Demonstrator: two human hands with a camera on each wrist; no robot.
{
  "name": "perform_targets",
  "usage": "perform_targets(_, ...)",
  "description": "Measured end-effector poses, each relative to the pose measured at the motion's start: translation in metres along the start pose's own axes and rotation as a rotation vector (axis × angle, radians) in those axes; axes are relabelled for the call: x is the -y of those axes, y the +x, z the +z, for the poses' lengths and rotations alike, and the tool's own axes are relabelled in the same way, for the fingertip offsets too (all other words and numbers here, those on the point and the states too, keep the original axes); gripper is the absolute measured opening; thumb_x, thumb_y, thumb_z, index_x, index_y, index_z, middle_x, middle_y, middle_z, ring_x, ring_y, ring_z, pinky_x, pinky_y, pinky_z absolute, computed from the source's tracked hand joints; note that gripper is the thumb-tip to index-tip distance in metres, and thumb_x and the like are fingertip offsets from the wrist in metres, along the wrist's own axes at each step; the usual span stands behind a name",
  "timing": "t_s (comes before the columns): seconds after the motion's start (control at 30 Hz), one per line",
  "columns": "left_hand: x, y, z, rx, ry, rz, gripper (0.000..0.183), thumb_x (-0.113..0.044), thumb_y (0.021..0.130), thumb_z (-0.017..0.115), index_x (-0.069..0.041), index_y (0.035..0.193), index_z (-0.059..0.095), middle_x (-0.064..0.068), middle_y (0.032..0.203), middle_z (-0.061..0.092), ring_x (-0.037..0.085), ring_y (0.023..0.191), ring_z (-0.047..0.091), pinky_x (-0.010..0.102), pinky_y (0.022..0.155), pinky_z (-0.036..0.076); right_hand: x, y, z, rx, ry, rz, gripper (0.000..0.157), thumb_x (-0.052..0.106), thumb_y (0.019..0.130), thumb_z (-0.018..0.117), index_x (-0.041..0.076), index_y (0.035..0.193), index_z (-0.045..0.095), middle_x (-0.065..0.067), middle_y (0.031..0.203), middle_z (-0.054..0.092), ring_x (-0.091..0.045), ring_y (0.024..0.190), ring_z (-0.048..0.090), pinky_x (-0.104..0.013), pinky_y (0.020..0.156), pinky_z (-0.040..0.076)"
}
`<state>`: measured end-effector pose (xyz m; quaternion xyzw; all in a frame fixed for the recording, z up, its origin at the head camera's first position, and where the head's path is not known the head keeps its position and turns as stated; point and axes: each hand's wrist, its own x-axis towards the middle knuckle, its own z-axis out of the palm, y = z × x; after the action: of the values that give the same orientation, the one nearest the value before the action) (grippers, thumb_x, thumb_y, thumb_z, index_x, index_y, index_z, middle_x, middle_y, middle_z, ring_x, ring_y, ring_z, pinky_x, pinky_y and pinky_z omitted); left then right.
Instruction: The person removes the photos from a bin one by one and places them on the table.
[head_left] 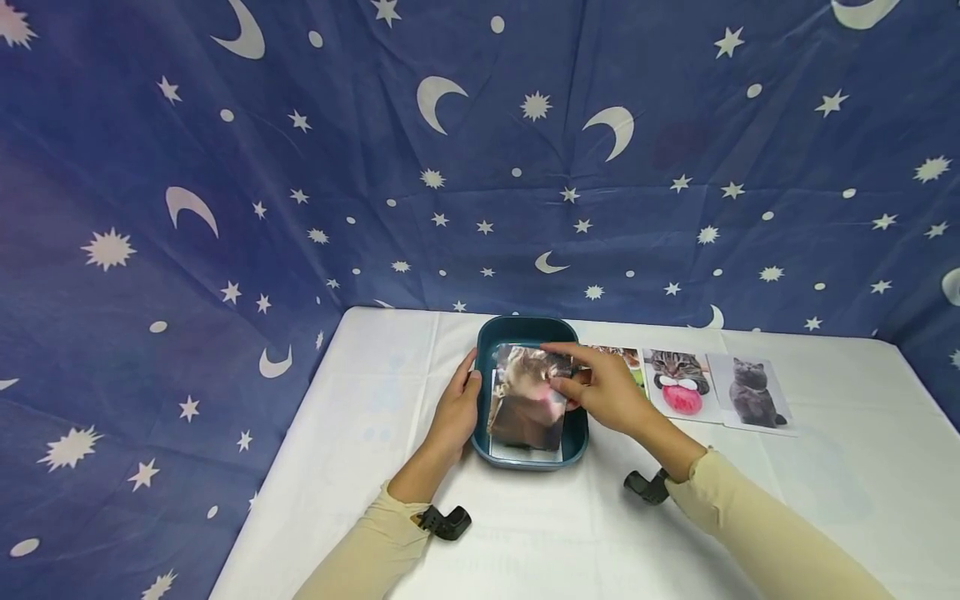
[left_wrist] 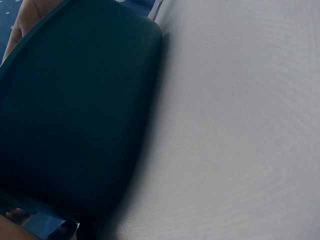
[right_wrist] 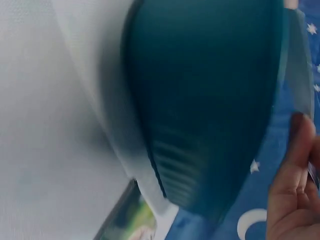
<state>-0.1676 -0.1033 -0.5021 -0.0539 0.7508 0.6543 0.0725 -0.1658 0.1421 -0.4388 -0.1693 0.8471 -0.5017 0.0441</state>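
A dark teal plastic tub (head_left: 581, 446) stands on the white table. My left hand (head_left: 452, 412) holds its left side, with the thumb at the rim and the fingers along the outer wall. Over the tub, my right hand (head_left: 611, 390) pinches a glossy photo card (head_left: 528, 412) by its right edge; glare blurs the picture, which seems to show an animal. White-edged paper (head_left: 553, 456) shows below that card inside the tub. In the right wrist view, the right hand (right_wrist: 297, 185) grips the card (right_wrist: 300, 65) beside the tub wall (right_wrist: 210, 100).
Right of the tub lie several photo cards in a row: a partly hidden colourful card (head_left: 633, 358), a tabby cat card with a red ball (head_left: 681, 387) and a grey cat card (head_left: 752, 396). A blue moon-and-star curtain (head_left: 517, 208) rises behind the white tablecloth (head_left: 585, 533).
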Motion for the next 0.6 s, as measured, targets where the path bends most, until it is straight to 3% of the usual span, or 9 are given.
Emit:
perform_targets(0.13, 0.000, 0.000, 0.002, 0.002, -0.002, -0.005, 0.048, -0.035, 0.111, 0.042, -0.037, 0.159, 0.036, 0.004, 0.166, 0.035, 0.030, 0.155, 0.028, 0.055, 0.126, 0.022, -0.003, -0.006, -0.022, -0.086, 0.130, 0.025, 0.052, 0.003, 0.096, 0.070, 0.016, 0.145, 0.058, -0.016, 0.109, 0.065, -0.013, 0.070, 0.069, -0.035, 0.062, 0.061)
perform_targets(0.2, 0.000, 0.000, 0.002, -0.001, 0.003, -0.011, 0.048, -0.036, 0.111, 0.042, -0.037, 0.159, 0.036, 0.003, 0.166, 0.035, 0.030, 0.155, 0.028, 0.054, 0.126, 0.022, -0.006, -0.011, -0.036, -0.112, 0.136, 0.032, 0.052, 0.005, 0.097, 0.069, 0.015, 0.146, 0.057, -0.017, 0.102, 0.061, -0.012, 0.068, 0.066, -0.034, 0.061, 0.060)
perform_targets(0.3, 0.000, 0.000, 0.002, -0.007, 0.007, -0.014, 0.047, -0.036, 0.111, 0.042, -0.039, 0.158, 0.037, 0.002, 0.166, 0.035, 0.029, 0.155, 0.027, 0.054, 0.126, 0.022, -0.010, -0.021, -0.055, -0.137, 0.109, 0.056, 0.051, 0.010, 0.099, 0.068, 0.016, 0.148, 0.055, -0.011, 0.107, 0.060, -0.009, 0.073, 0.066, -0.031, 0.062, 0.058)
perform_targets(0.5, 0.000, 0.000, 0.002, -0.013, 0.004, -0.022, 0.046, -0.036, 0.111, 0.042, -0.042, 0.157, 0.037, 0.001, 0.166, 0.035, 0.028, 0.155, 0.027, 0.053, 0.126, 0.022, -0.029, -0.046, -0.086, -0.170, 0.019, 0.126, 0.049, 0.022, 0.101, 0.067, 0.016, 0.148, 0.055, -0.003, 0.098, 0.056, -0.007, 0.072, 0.058, -0.026, 0.053, 0.051)
perform_targets(0.6, -0.001, -0.001, 0.001, -0.006, -0.003, -0.034, 0.046, -0.038, 0.111, 0.042, -0.043, 0.157, 0.037, 0.000, 0.166, 0.034, 0.026, 0.155, 0.027, 0.052, 0.127, 0.022, -0.043, -0.061, -0.099, -0.160, -0.017, 0.168, 0.048, 0.024, 0.102, 0.065, 0.015, 0.148, 0.054, 0.000, 0.104, 0.056, -0.006, 0.075, 0.059, -0.029, 0.055, 0.055)
